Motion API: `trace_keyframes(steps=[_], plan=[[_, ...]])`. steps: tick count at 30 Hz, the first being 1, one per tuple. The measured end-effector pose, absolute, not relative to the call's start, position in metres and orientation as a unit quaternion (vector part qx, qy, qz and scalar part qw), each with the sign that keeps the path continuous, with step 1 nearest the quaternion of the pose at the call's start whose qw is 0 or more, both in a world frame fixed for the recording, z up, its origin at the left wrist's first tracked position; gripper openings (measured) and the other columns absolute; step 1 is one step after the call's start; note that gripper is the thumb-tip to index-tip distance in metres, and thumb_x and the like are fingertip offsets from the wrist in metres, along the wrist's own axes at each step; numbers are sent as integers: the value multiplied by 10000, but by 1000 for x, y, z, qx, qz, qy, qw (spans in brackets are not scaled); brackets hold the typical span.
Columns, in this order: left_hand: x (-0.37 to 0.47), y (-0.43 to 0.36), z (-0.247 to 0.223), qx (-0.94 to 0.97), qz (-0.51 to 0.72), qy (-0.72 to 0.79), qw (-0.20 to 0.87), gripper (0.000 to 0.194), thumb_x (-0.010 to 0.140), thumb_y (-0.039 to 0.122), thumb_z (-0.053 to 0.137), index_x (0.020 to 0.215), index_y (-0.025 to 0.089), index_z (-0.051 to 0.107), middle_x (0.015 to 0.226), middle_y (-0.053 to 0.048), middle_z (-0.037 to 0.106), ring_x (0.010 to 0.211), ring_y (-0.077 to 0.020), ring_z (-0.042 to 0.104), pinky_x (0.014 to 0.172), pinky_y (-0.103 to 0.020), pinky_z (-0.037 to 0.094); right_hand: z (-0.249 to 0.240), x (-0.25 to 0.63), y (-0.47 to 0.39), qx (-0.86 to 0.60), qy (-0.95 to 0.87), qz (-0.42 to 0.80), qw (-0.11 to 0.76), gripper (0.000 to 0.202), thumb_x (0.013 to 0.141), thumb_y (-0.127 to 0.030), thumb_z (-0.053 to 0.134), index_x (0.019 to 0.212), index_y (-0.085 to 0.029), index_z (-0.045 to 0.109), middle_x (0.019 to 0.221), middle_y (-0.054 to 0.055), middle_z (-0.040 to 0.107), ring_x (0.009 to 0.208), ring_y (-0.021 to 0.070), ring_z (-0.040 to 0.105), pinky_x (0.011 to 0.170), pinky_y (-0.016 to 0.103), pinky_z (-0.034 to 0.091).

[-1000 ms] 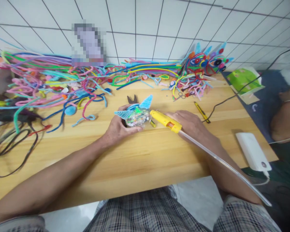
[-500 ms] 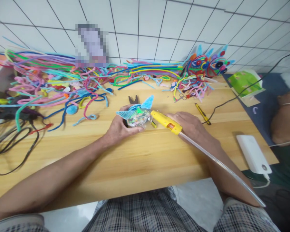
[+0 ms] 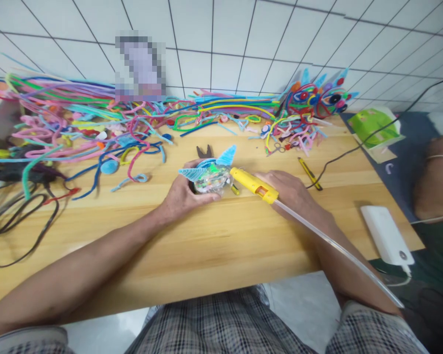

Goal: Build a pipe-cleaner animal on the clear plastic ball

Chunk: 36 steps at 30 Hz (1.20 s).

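- Glue gun [image 3: 253,185], yellow, lies between the two hands, its front end aimed left and a little away from the body, right up at the right side of the craft figure [image 3: 212,180]; whether the two touch cannot be told.
- Its long axis slants from that end back toward the right forearm, carried on by a clear glue stick [image 3: 372,281] jutting out behind.
- Right hand [image 3: 286,189], the nearer to the gun, is closed around it; the grip and most of the fingers are hidden.
- Left hand [image 3: 179,196] holds the craft figure from its left, thumb along the near side, other fingers mostly out of sight.
- Craft figure, with a clear, glossy near face and two blue pointed pieces [image 3: 227,156] sticking out, sits by the middle of the worktop [image 3: 206,255], right of the left hand and left of the right one.
- What look like dark pliers [image 3: 204,151] lie just beyond it; a yellow utility knife [image 3: 310,173] lies right of the right hand.
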<state>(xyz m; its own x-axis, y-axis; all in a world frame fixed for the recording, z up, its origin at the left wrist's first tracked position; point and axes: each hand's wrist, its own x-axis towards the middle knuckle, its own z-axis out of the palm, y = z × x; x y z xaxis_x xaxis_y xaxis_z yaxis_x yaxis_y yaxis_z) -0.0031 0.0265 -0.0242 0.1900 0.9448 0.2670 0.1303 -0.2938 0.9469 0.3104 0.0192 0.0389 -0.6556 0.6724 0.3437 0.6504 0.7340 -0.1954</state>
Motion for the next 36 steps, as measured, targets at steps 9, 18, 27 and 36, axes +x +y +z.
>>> trace_keyframes(steps=[9,18,27,36], plan=[[-2,27,-23,650,478,415,421,1026,646,641,1021,1481,235,583,1390,-147,710,1285,-356,727,1127,-520,600,29,312,22,-371,-902,24,220,449,1002,-147,551,1424,-244,667,1129,94,844,1041,290,814,894,428,651],[-2,26,-24,646,482,405,432,1000,656,592,1034,1480,245,587,1452,-155,683,1345,-357,700,1168,-525,582,16,313,19,-349,-903,-3,250,391,1058,-159,508,1416,-243,643,1108,99,852,1005,271,823,874,410,656],[-3,24,-25,635,479,408,448,1010,635,551,1057,1478,247,592,1484,-165,669,1355,-362,692,1195,-540,561,14,315,14,-360,-899,10,251,377,1089,-188,490,1431,-258,633,1109,87,852,1000,265,822,870,406,650],[-2,25,-23,636,478,416,440,1029,613,587,1058,1468,240,603,1476,-167,679,1332,-365,701,1170,-528,576,11,317,14,-347,-901,-21,258,368,1095,-171,494,1437,-249,605,1069,74,845,946,258,821,827,380,643]])
